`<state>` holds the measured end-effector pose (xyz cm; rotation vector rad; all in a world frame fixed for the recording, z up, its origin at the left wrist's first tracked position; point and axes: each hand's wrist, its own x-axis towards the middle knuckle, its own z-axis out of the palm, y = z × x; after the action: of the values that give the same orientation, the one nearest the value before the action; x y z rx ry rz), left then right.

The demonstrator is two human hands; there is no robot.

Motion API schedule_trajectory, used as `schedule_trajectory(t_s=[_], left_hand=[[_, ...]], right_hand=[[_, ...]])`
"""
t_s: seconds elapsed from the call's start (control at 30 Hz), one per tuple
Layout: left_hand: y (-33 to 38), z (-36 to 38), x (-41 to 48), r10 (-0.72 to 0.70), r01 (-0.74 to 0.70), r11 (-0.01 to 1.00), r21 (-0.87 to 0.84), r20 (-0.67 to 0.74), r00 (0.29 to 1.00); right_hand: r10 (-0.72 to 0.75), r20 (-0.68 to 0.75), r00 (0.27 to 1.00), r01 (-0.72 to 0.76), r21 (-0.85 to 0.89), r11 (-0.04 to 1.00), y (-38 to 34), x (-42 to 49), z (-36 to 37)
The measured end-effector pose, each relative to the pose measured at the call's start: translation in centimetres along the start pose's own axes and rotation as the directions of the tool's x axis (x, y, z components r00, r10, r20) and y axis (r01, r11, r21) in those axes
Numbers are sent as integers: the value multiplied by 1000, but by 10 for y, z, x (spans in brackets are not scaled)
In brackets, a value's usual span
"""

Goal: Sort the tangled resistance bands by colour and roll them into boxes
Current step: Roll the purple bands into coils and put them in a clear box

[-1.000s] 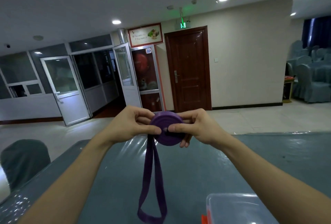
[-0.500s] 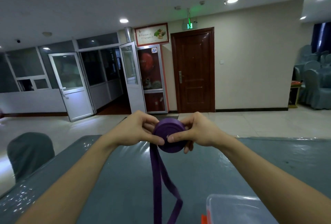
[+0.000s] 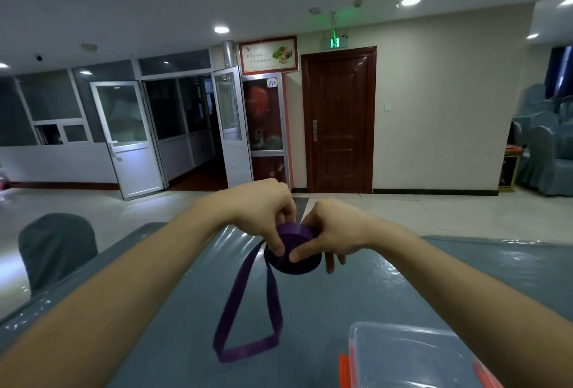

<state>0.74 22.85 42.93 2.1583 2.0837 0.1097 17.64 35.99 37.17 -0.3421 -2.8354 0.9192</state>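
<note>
Pinched between my left hand [image 3: 260,214] and right hand [image 3: 336,232], the coiled purple resistance band [image 3: 296,263] sits just above the table [image 3: 418,279].

My left fingers curl over the top of the coil with the thumb pressed on its near face. My right thumb presses the same face while the fingers curl behind it. An unrolled loop [image 3: 245,310] of the same band trails from the coil's left side down toward me over the grey-blue tabletop. A clear plastic box [image 3: 409,353] with orange clasps stands under my right forearm.
</note>
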Motion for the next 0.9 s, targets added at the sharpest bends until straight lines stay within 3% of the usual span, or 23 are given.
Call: schedule_trajectory(t_s=[0.17,0.3,0.4,0.5,0.63,0.77,0.9], left_hand=[[-25,10,-22,-3,-75,904,-422,-182,983],[-28,28,-33,-8,-95,777,-622,-160,987],[-17,29,-40,-8,-102,795,-598,-179,984],[9,26,-44,-15,-123,846,-519,-252,968],[62,29,-35,91,-136,968,-212,-211,973],[103,27,-23,169,-155,981,113,-126,978],[111,38,-19,83,-83,996,38,2,997]], right_hand=[[36,-145,989,16,343,939,5,-28,-2],[13,-240,971,111,497,861,2,-51,24],[24,-315,949,169,569,805,0,-68,41],[35,-334,942,167,555,815,-1,-88,42],[60,-158,986,-16,266,964,-5,-119,20],[114,-200,973,-95,103,990,-3,-132,23],[96,-296,950,-43,179,983,15,-154,40]])
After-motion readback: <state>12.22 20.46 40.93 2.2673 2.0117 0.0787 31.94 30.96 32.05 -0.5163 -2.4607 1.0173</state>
